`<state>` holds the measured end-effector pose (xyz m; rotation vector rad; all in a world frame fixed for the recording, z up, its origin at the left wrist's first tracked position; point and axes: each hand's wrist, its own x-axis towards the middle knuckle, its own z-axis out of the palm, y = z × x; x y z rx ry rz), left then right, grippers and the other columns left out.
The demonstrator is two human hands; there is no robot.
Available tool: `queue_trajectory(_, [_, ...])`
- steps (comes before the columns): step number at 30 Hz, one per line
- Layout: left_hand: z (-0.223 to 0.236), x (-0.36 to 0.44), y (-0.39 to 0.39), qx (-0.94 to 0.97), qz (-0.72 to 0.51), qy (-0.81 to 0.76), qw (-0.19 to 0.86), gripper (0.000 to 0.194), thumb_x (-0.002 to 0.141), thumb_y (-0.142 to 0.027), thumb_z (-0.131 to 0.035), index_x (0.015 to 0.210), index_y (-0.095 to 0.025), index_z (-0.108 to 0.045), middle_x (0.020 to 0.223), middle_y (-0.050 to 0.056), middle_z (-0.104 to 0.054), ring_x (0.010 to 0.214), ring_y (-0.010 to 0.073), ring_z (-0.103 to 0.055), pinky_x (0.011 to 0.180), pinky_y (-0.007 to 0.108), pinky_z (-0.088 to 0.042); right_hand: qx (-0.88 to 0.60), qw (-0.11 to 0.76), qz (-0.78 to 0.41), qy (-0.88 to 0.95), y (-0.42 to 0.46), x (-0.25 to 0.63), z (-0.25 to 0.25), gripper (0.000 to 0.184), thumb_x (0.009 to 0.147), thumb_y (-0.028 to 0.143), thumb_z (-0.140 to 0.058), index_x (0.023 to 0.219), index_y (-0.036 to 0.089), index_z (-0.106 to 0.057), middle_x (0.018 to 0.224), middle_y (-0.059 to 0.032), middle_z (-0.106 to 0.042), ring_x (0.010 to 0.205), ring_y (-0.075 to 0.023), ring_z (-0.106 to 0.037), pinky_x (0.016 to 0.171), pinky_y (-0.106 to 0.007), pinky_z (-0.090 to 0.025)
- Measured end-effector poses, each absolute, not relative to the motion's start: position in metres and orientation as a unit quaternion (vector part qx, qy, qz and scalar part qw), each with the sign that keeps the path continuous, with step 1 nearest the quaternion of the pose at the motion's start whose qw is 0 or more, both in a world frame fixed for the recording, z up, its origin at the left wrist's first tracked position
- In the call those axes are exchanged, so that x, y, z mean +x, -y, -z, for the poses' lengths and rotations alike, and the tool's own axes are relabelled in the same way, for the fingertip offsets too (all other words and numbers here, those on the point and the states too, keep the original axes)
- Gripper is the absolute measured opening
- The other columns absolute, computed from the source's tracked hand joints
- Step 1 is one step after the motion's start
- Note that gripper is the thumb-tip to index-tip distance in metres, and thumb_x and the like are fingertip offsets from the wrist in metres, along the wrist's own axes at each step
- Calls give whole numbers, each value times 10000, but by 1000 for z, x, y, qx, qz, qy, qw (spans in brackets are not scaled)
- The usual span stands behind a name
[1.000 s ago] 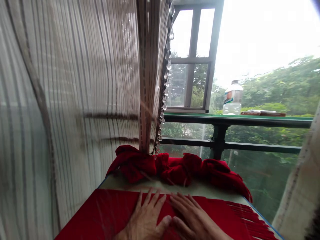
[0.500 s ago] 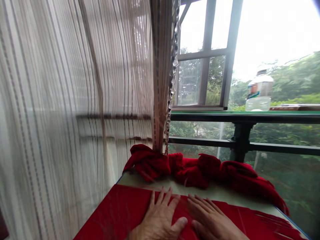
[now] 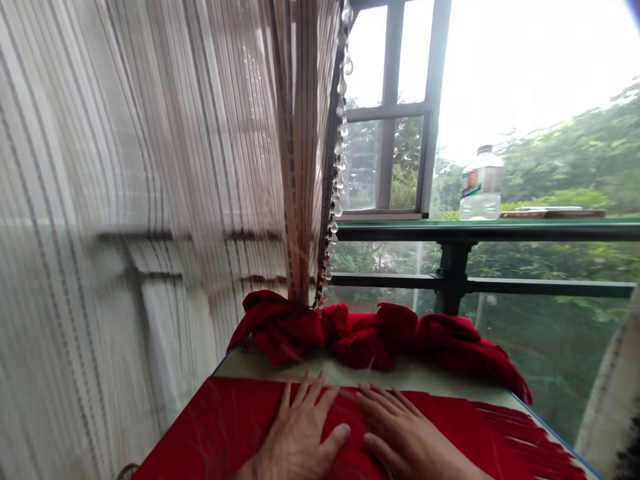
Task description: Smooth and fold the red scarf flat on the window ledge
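A flat red cloth with a fringe along its right end lies spread on a pale table. My left hand rests palm down on it, fingers spread. Beside it on the same cloth lies my right hand, flat with the fingers stretched out. The two thumbs almost touch. Behind the hands, a crumpled dark red cloth is bunched along the table's far edge.
A striped sheer curtain with a bead trim hangs at left, down to the crumpled cloth. Beyond the table runs a dark railing with a plastic bottle on it. An open window frame and trees lie behind.
The view swung right, then back left. Both hands stay flat on the red cloth, in much the same place.
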<state>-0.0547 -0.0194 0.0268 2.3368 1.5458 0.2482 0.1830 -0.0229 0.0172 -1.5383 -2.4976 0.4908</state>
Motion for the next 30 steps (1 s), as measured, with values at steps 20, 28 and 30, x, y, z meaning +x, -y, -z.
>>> queue_trajectory(20, [-19, -47, 16, 847, -35, -495, 189, 786, 1020, -667, -435, 1712, -310, -319, 1795, 5, -173, 1683, 326, -36, 1325, 667, 62, -512, 107, -161, 837, 18, 184, -13, 746, 992, 546, -509, 1637, 178, -439, 1728, -118, -392, 1627, -371, -308, 1352, -597, -230])
queue_trajectory(28, [-31, -50, 28, 828, -78, -498, 246, 826, 980, -699, -444, 1704, -311, -355, 1789, 9, -183, 1683, 291, -20, 1349, 552, 130, -518, 103, -149, 836, 10, 188, 7, 685, 1000, 620, -474, 1618, 324, -444, 1722, 4, -347, 1627, -331, -271, 1358, -565, -222])
queue_trajectory(30, [-31, -51, 30, 829, -87, -492, 252, 830, 978, -734, -440, 1701, -332, -364, 1789, -13, -182, 1683, 273, -18, 1364, 513, 108, -517, 106, -142, 837, 9, 189, 12, 677, 994, 625, -487, 1603, 331, -461, 1708, 13, -360, 1616, -329, -292, 1354, -547, -238])
